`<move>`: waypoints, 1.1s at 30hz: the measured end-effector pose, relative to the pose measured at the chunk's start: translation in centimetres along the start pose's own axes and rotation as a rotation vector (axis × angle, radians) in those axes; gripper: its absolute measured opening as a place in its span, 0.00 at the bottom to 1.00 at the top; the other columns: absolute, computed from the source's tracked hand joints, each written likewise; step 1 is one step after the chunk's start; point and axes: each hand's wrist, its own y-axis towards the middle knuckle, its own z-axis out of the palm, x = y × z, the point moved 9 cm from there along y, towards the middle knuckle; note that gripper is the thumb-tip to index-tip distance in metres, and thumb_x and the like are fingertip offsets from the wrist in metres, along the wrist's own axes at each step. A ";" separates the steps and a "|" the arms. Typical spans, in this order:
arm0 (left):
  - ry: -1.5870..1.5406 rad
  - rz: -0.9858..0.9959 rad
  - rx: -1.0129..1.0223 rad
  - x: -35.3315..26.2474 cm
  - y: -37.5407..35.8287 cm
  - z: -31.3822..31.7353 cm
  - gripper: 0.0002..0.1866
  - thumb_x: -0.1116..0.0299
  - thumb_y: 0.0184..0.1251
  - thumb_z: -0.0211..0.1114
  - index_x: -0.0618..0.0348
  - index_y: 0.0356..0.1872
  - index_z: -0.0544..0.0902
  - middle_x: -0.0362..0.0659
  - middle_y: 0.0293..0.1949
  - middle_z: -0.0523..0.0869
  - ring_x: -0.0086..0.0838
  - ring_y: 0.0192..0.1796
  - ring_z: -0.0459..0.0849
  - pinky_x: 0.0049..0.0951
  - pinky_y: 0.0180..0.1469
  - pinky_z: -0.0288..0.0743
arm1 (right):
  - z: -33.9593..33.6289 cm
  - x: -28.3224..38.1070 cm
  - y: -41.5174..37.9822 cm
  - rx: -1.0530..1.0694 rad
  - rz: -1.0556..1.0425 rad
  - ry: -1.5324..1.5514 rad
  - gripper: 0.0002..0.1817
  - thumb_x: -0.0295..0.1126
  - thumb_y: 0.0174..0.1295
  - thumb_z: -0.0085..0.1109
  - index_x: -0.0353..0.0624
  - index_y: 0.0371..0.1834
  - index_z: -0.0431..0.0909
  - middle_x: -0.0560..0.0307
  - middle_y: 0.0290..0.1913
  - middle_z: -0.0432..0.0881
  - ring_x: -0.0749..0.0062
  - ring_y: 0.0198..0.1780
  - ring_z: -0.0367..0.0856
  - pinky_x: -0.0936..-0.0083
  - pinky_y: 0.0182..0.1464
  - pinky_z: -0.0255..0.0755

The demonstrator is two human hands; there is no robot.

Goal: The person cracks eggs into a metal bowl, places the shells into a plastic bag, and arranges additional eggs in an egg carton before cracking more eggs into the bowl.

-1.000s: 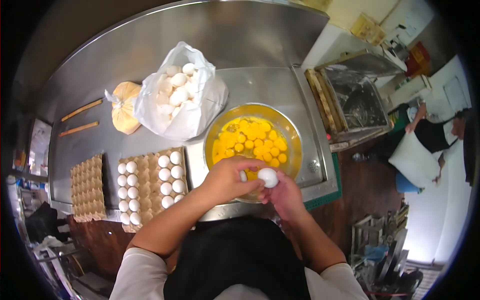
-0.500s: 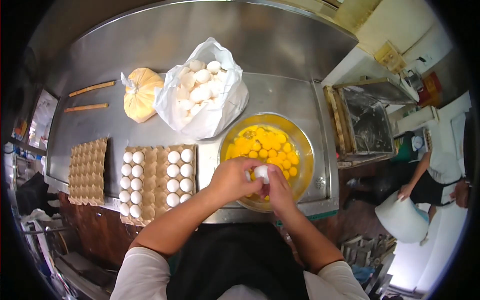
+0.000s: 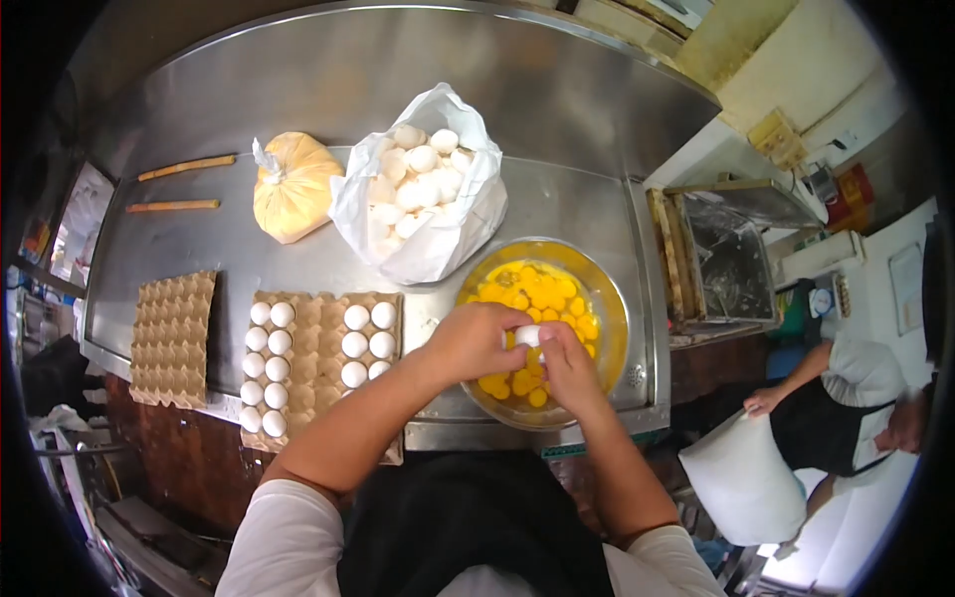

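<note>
A white egg (image 3: 528,335) was pinched by the left hand (image 3: 477,338) and the right hand (image 3: 569,368) above the metal bowl (image 3: 613,318), its ends covered. Yolks (image 3: 547,290) below were partly hidden by them; the egg tray (image 3: 314,348) was partly blocked by the left forearm (image 3: 366,420).

This is a commercial kitchen, on a scale beyond a home's. A broad stainless-steel worktop (image 3: 567,199) with a tall steel backsplash (image 3: 398,50) runs across the view, with drain holes (image 3: 635,376) at 4 o'clock. Quantities are large: a wide metal bowl (image 3: 614,333) just off centre towards 4 o'clock holds many yolks (image 3: 542,291), and a cardboard tray (image 3: 314,368) of eggs (image 3: 354,344) lies at 8 o'clock. Farther out, also towards 4 o'clock, a co-worker (image 3: 863,370) in a black apron (image 3: 834,423) grips a bulky white sack (image 3: 741,473).
</note>
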 end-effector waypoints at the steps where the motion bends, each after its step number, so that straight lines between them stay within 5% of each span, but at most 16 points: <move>1: -0.001 -0.002 -0.003 0.0 0.2 -0.5 0.17 0.58 0.56 0.69 0.54 0.44 0.88 0.51 0.37 0.89 0.49 0.41 0.87 0.45 0.44 0.81 | -0.9 2.4 -0.3 -0.077 -0.150 -0.322 0.23 0.52 0.78 0.44 0.44 0.55 0.76 0.58 0.36 0.81 0.78 0.31 0.78 0.77 0.34 0.73; 2: 0.067 0.056 0.029 -0.7 0.5 -0.6 0.18 0.59 0.56 0.69 0.54 0.46 0.88 0.51 0.37 0.89 0.48 0.40 0.87 0.44 0.43 0.81 | -1.1 4.4 -0.9 -0.152 -0.302 -0.642 0.23 0.51 0.78 0.45 0.42 0.56 0.76 0.56 0.38 0.83 0.78 0.33 0.80 0.77 0.36 0.73; 6: 0.121 0.194 0.001 -2.1 1.0 -1.1 0.21 0.59 0.56 0.70 0.53 0.52 0.86 0.49 0.39 0.89 0.45 0.39 0.88 0.44 0.43 0.81 | -1.2 5.8 -1.6 -0.230 -0.358 -0.734 0.22 0.50 0.78 0.47 0.43 0.58 0.76 0.53 0.42 0.85 0.75 0.38 0.84 0.77 0.37 0.75; 9: 0.016 0.118 -0.022 -1.4 0.8 -1.1 0.29 0.57 0.58 0.71 0.53 0.62 0.80 0.48 0.42 0.90 0.46 0.43 0.88 0.42 0.46 0.81 | -0.7 0.9 -0.2 -0.075 0.107 0.172 0.23 0.50 0.75 0.49 0.45 0.60 0.76 0.54 0.43 0.87 0.69 0.38 0.87 0.75 0.38 0.78; 13: -0.079 0.009 -0.213 -0.7 -2.0 -4.5 0.37 0.52 0.59 0.73 0.52 0.69 0.74 0.48 0.45 0.90 0.45 0.47 0.88 0.39 0.50 0.81 | 2.3 1.6 0.0 0.041 0.195 0.737 0.22 0.51 0.76 0.48 0.46 0.58 0.77 0.56 0.42 0.87 0.72 0.34 0.86 0.77 0.31 0.77; 17: -0.256 -0.107 -0.358 2.0 -7.7 -7.9 0.35 0.56 0.59 0.77 0.56 0.66 0.76 0.44 0.43 0.89 0.32 0.44 0.88 0.32 0.48 0.80 | 5.4 6.8 2.9 0.110 0.119 0.632 0.24 0.54 0.75 0.48 0.46 0.58 0.76 0.56 0.41 0.87 0.72 0.34 0.86 0.78 0.33 0.77; 22: -0.389 -0.306 -0.216 3.3 -15.3 -6.4 0.30 0.63 0.62 0.77 0.59 0.64 0.78 0.37 0.39 0.87 0.18 0.42 0.84 0.24 0.46 0.78 | 11.2 18.1 7.9 0.298 -0.073 0.740 0.34 0.57 0.75 0.47 0.43 0.74 0.62 0.47 0.60 0.80 0.63 0.51 0.85 0.70 0.48 0.79; 24: -0.688 -0.390 -0.242 4.1 -17.8 -4.6 0.26 0.57 0.67 0.72 0.60 0.61 0.80 0.40 0.37 0.88 0.22 0.38 0.84 0.24 0.43 0.78 | 10.1 18.0 8.9 -0.032 0.059 0.740 0.41 0.58 0.75 0.47 0.43 0.80 0.50 0.44 0.70 0.72 0.58 0.60 0.81 0.66 0.55 0.78; 26: -0.762 -0.417 -0.284 4.5 -19.4 -4.0 0.25 0.58 0.68 0.71 0.61 0.61 0.79 0.38 0.36 0.87 0.20 0.37 0.83 0.23 0.42 0.77 | 10.5 17.0 7.1 0.001 0.031 0.722 0.40 0.55 0.75 0.49 0.44 0.81 0.50 0.43 0.72 0.70 0.59 0.62 0.79 0.65 0.57 0.76; 28: -0.840 -0.478 -0.379 5.0 -21.9 -3.5 0.24 0.59 0.70 0.70 0.61 0.61 0.79 0.37 0.36 0.86 0.18 0.37 0.81 0.22 0.41 0.76 | 11.2 15.7 4.8 0.094 -0.176 0.423 0.33 0.49 0.75 0.53 0.42 0.76 0.62 0.45 0.67 0.76 0.64 0.58 0.82 0.70 0.53 0.76; 33: -1.116 -0.543 -0.527 3.5 -23.9 -5.2 0.25 0.56 0.78 0.59 0.62 0.67 0.74 0.45 0.49 0.86 0.26 0.43 0.86 0.27 0.45 0.80 | 14.4 9.5 -3.2 0.321 -0.127 0.196 0.22 0.39 0.72 0.60 0.40 0.64 0.75 0.53 0.52 0.85 0.77 0.47 0.84 0.81 0.43 0.75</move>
